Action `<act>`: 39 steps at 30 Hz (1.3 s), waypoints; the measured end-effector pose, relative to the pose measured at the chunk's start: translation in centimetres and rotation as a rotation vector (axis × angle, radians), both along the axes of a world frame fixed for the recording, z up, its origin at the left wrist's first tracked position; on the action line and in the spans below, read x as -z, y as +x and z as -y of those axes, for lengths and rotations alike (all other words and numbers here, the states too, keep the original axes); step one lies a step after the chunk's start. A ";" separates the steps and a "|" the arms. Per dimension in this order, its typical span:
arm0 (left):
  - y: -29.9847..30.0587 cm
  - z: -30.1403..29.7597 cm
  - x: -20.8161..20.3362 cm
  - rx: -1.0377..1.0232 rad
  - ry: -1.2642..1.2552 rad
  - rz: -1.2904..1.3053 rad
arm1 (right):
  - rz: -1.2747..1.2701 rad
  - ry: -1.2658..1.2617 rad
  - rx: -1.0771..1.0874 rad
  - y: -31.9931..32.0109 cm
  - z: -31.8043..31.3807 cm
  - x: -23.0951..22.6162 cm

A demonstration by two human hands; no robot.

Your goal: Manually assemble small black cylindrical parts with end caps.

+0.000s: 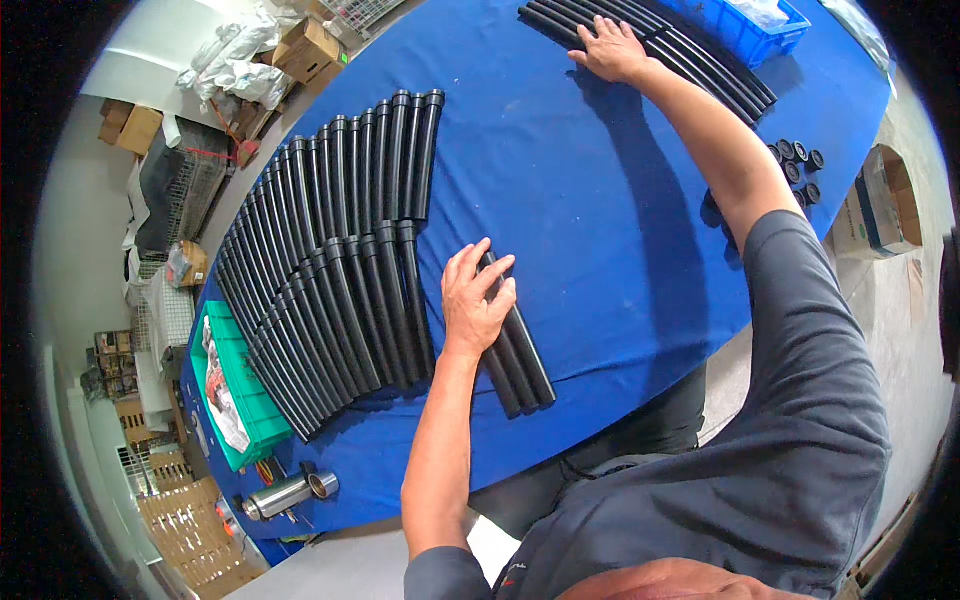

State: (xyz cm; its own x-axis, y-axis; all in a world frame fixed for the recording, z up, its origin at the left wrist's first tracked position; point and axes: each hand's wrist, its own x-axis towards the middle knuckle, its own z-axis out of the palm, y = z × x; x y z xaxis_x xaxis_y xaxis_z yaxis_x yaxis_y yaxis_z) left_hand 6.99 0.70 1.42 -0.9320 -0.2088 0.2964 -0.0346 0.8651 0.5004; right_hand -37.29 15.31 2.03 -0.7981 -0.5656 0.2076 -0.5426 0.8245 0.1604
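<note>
My left hand [474, 302] lies over the top end of a few short black tubes [525, 365] at the middle of the blue-covered table, its fingers spread. Stretched to the far side, my right hand [612, 50] rests, fingers apart, at the left edge of a row of plain black tubes [700, 68]. Neither hand is closed around a tube. To the left of my left hand, many black tubes with collared ends [345, 180] lie side by side in two overlapping fanned rows.
Several small black caps [794, 172] sit by my right upper arm. A blue crate [760, 30] stands at the far right, a green bin [245, 400] at the left edge. Near it is a shiny metal cylinder [280, 497]. An open carton [880, 205] is beside the table.
</note>
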 end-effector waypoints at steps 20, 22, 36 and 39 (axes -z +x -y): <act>-0.3 -0.3 -0.6 0.025 -0.002 0.012 | 0.195 -0.149 -0.146 1.6 2.6 0.1; -0.1 -0.1 -0.5 0.019 -0.003 0.010 | 0.168 -0.201 -0.119 2.7 4.1 0.0; -0.2 -0.3 -0.1 0.024 0.035 -0.023 | 0.043 -0.342 -0.130 8.5 4.4 1.6; 0.1 -0.1 0.0 0.021 -0.018 -0.075 | 0.054 -0.321 -0.156 11.7 3.4 1.2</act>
